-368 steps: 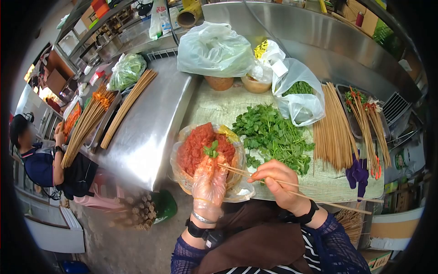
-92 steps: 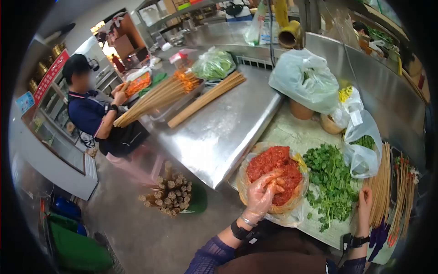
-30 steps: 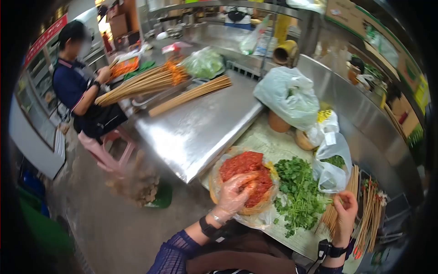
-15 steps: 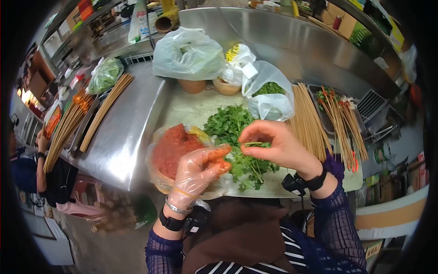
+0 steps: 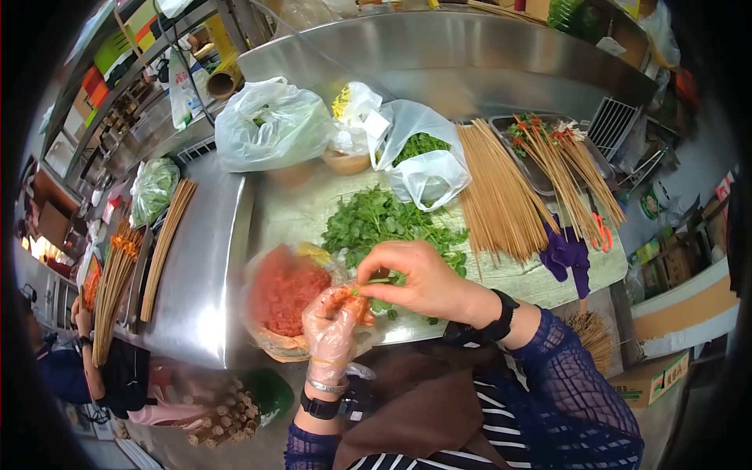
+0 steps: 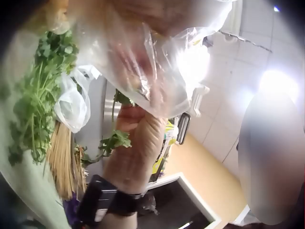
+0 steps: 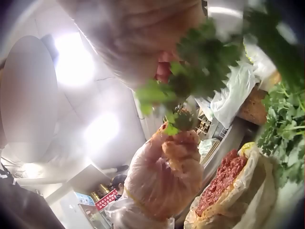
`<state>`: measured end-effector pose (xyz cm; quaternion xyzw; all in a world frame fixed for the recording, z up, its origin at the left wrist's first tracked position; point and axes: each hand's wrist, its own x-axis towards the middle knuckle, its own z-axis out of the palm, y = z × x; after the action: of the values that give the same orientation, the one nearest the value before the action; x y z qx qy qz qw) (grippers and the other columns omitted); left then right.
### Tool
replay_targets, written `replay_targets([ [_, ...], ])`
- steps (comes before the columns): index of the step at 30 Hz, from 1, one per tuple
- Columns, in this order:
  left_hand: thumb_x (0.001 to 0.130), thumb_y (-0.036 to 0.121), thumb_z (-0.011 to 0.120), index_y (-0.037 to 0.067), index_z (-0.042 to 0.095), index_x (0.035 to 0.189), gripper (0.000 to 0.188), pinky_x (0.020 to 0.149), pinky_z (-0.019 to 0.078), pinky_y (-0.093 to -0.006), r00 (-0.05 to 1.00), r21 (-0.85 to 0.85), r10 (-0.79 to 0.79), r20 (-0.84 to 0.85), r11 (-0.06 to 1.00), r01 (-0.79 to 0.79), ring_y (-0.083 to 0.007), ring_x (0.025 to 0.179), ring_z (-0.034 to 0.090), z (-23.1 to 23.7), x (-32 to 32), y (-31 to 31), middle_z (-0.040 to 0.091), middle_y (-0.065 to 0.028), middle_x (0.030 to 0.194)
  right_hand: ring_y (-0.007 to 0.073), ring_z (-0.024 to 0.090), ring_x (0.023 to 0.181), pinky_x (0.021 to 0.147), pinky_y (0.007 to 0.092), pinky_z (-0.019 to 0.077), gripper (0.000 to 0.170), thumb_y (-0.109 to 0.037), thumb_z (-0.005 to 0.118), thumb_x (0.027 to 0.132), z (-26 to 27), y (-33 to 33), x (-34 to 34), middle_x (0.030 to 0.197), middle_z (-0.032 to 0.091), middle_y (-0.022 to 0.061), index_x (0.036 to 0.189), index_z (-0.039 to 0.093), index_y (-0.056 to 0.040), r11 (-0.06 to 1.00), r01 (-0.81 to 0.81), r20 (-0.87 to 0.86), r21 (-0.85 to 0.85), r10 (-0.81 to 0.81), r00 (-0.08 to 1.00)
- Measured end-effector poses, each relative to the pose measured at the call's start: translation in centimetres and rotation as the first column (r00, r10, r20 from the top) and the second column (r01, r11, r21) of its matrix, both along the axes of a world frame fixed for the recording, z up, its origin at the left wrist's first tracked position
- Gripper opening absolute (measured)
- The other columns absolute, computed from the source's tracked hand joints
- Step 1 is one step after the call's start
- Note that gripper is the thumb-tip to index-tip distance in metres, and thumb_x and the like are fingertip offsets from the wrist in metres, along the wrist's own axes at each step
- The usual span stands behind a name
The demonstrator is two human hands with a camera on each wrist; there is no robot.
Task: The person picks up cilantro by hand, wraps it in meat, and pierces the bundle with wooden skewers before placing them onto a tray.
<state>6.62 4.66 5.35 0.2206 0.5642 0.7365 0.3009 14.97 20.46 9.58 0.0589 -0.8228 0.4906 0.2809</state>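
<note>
My R grip (image 5: 417, 274) pinches herb sprig (image 5: 379, 280) (prob. light, soft, bruises easily); best held by stem. Gloved L grip (image 5: 330, 325): can't tell.

Bright white ceiling lights (image 7: 75, 62) flare in both wrist views; the silver metal tabletop (image 5: 202, 309) glares; nearby green leafy sprigs (image 7: 205, 57) blur; the head view's edges curve into black.

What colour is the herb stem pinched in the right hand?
The herb stem is light green; it shows best in the head view.
</note>
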Motion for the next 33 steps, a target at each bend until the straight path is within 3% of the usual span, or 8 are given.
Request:
replay_targets([
  [7, 0.082, 0.001, 0.061, -0.002, 0.056, 0.094, 0.014, 0.058, 0.0512, -0.0275, 0.925, 0.312, -0.068, 0.373, 0.949, -0.056, -0.0173, 0.066, 0.06, -0.4, -0.2, -0.6, 0.061, -0.0102, 0.082, 0.0207, 0.062, 0.077, 0.066, 0.0296, 0.0482, 0.01, -0.006, 0.071, 0.074, -1.4, -1.1, -0.6, 0.081, 0.065, 0.0061, 0.082, 0.064, -0.0051, 0.998, 0.016, -0.034, 0.063, -0.014, 0.999],
  [10, 0.083, 0.004, 0.063, 0.0, 0.057, 0.091, 0.011, 0.056, 0.0509, -0.0261, 0.959, 0.215, 0.049, 0.281, 0.97, -0.112, -0.0154, 0.064, 0.06, -0.7, -0.7, -0.8, 0.061, -0.0084, 0.08, 0.016, 0.059, 0.074, 0.066, 0.027, 0.0468, 0.012, -0.006, 0.071, 0.075, -1.6, -1.0, -0.9, 0.088, 0.063, 0.0056, 0.086, 0.065, -0.0045, 0.999, -0.023, -0.087, -0.03, 0.02, 0.996],
  [14, 0.084, 0.005, 0.065, 0.002, 0.058, 0.088, 0.009, 0.053, 0.05, -0.0236, 0.985, 0.03, 0.168, 0.05, 0.985, -0.17, -0.0114, 0.061, 0.058, -1.3, -1.7, -1.8, 0.061, -0.005, 0.077, 0.0072, 0.05, 0.07, 0.065, 0.0217, 0.0428, 0.021, -0.009, 0.072, 0.076, 0.7, 2.3, 0.2, 0.096, 0.053, 0.0019, 0.095, 0.065, -0.0029, 0.976, 0.017, 0.094, -0.218, 0.004, 0.996],
  [19, 0.083, 0.003, 0.066, 0.001, 0.058, 0.09, 0.011, 0.054, 0.0496, -0.0232, 0.972, 0.086, 0.21, -0.101, 0.976, -0.202, -0.0107, 0.064, 0.058, -0.9, -1.2, -1.4, 0.062, -0.006, 0.083, 0.0111, 0.048, 0.065, 0.06, 0.0244, 0.0423, 0.037, -0.008, 0.073, 0.074, 0.7, 1.2, -0.4, 0.087, 0.05, 0.0029, 0.109, 0.061, -0.0042, 0.982, -0.189, 0.287, -0.002, 0.182, 0.94],
  [21, 0.084, 0.003, 0.064, -0.001, 0.058, 0.093, 0.011, 0.055, 0.0494, -0.0244, 0.989, 0.134, 0.141, 0.045, 0.98, -0.145, -0.0122, 0.062, 0.057, -0.5, -0.9, -1.6, 0.062, -0.0075, 0.084, 0.0128, 0.048, 0.064, 0.059, 0.0258, 0.0429, 0.035, -0.005, 0.072, 0.073, -0.5, 0.4, -0.7, 0.086, 0.05, 0.0038, 0.107, 0.062, -0.0043, 0.985, -0.169, 0.331, 0.037, 0.148, 0.932],
  [25, 0.085, 0.002, 0.061, -0.001, 0.058, 0.093, 0.01, 0.054, 0.0488, -0.0254, 0.965, 0.185, 0.14, 0.223, 0.965, -0.183, -0.0138, 0.06, 0.057, -1.1, -0.7, -1.3, 0.061, -0.0086, 0.081, 0.0204, 0.058, 0.074, 0.063, 0.0311, 0.0464, 0.022, -0.003, 0.065, 0.073, -3.1, 0.0, -1.6, 0.089, 0.056, 0.009, 0.096, 0.064, -0.0027, 0.994, -0.051, 0.103, 0.101, 0.04, 0.994],
  [29, 0.085, 0.001, 0.061, -0.001, 0.057, 0.094, 0.011, 0.054, 0.0492, -0.0258, 0.943, 0.219, 0.078, 0.324, 0.963, -0.155, -0.015, 0.06, 0.058, -1.7, -0.8, -1.3, 0.061, -0.0098, 0.081, 0.0172, 0.058, 0.084, 0.074, 0.0283, 0.0491, 0.04, 0.004, 0.061, 0.073, -3.2, -1.2, -1.4, 0.093, 0.056, 0.0073, 0.112, 0.06, -0.0038, 0.947, -0.023, 0.181, -0.321, 0.085, 0.98],
  [33, 0.084, 0.001, 0.062, -0.001, 0.056, 0.093, 0.011, 0.054, 0.05, -0.0263, 0.939, 0.181, 0.048, 0.34, 0.977, -0.116, -0.0151, 0.06, 0.058, -1.8, -0.8, -1.4, 0.061, -0.0096, 0.081, 0.0146, 0.056, 0.089, 0.079, 0.0269, 0.0484, 0.049, 0.002, 0.065, 0.073, -2.5, -0.8, -1.4, 0.096, 0.054, 0.0063, 0.12, 0.056, -0.0041, 0.925, -0.158, 0.18, -0.347, 0.23, 0.956],
])
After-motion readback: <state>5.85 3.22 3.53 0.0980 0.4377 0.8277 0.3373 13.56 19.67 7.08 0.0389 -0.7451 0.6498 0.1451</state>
